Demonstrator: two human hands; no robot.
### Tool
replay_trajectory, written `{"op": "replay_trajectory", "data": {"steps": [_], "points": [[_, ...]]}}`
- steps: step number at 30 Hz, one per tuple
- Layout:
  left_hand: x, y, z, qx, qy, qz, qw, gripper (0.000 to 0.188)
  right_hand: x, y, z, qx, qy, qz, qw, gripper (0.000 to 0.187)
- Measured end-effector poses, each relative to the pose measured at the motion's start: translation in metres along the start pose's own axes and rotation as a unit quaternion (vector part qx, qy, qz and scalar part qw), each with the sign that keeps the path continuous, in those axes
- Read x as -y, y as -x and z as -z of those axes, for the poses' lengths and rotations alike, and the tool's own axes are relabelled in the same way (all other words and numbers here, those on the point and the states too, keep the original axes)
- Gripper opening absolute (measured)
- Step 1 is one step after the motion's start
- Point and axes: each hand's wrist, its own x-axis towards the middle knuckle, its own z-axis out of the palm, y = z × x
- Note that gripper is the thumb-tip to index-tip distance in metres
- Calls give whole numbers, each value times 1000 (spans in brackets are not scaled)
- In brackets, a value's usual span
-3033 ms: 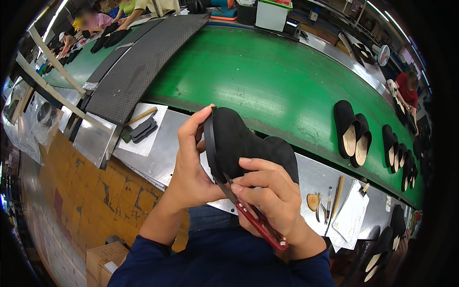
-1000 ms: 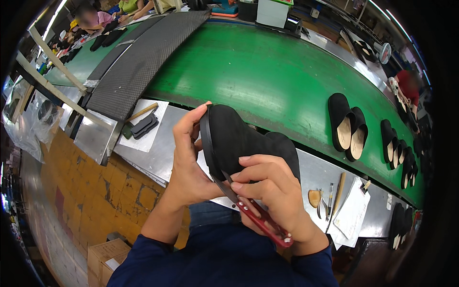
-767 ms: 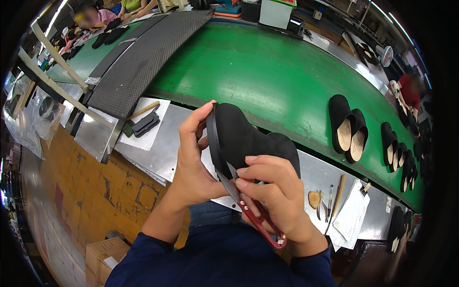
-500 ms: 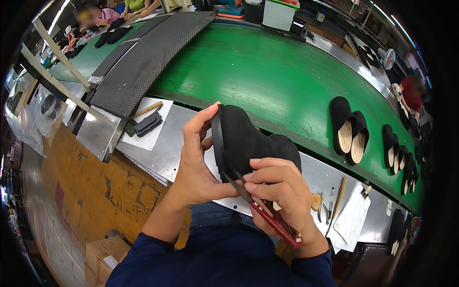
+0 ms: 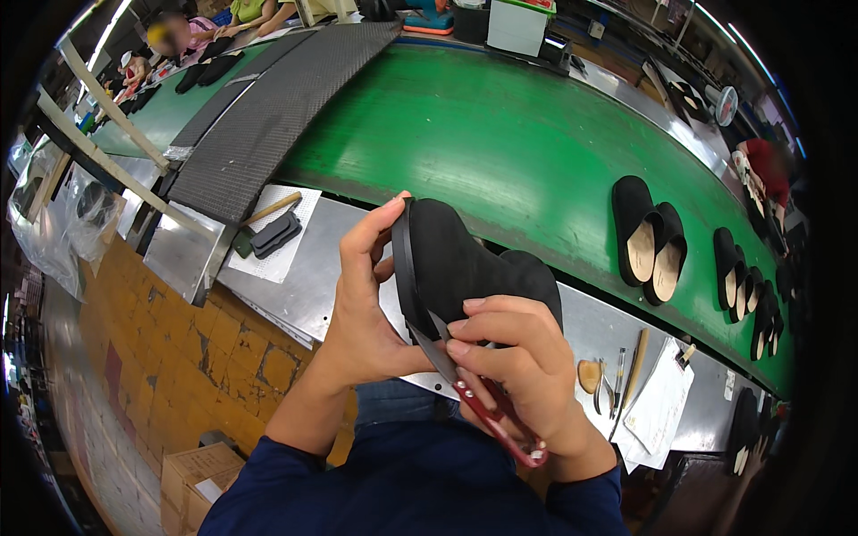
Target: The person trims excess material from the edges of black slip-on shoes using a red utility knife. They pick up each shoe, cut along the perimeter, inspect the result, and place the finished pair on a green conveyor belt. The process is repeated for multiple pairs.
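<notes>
A black suede-like clog (image 5: pixel 438 255) is held up in front of me, its dark sole edge facing left. My left hand (image 5: pixel 362 326) is closed around the sole side, fingers at the top end and thumb below. My right hand (image 5: pixel 527 362) is closed on red-handled thread snips (image 5: pixel 493 418), whose blades point up and left. The blade tips lie against the clog's lower edge, where upper and sole meet, and look parted. Part of the clog's right end is hidden behind my right fingers.
A green conveyor belt (image 5: pixel 447 125) runs beyond the metal ledge, carrying several pairs of black clogs (image 5: pixel 643 241). Pliers (image 5: pixel 604 393), brushes and papers (image 5: pixel 659 402) lie at right. A black brush-like block (image 5: pixel 275 234) rests at left. Other people work along the far sides.
The snips have shifted slightly left and turned, with their blades further apart against the clog's edge. My left hand and the clog have barely moved.
</notes>
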Motion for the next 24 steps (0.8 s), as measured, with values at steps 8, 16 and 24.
{"op": "replay_trajectory", "data": {"steps": [8,16,24], "points": [[2,1,2,1,6,5,1000,124,-4,2,4,13,-20,6,1000,33],[2,0,0,10,-11,-20,1000,126,8,-7,-4,4,80,20,997,32],[5,2,7,10,-17,-17,1000,126,-1,-5,-6,-11,-3,9,1000,35]]}}
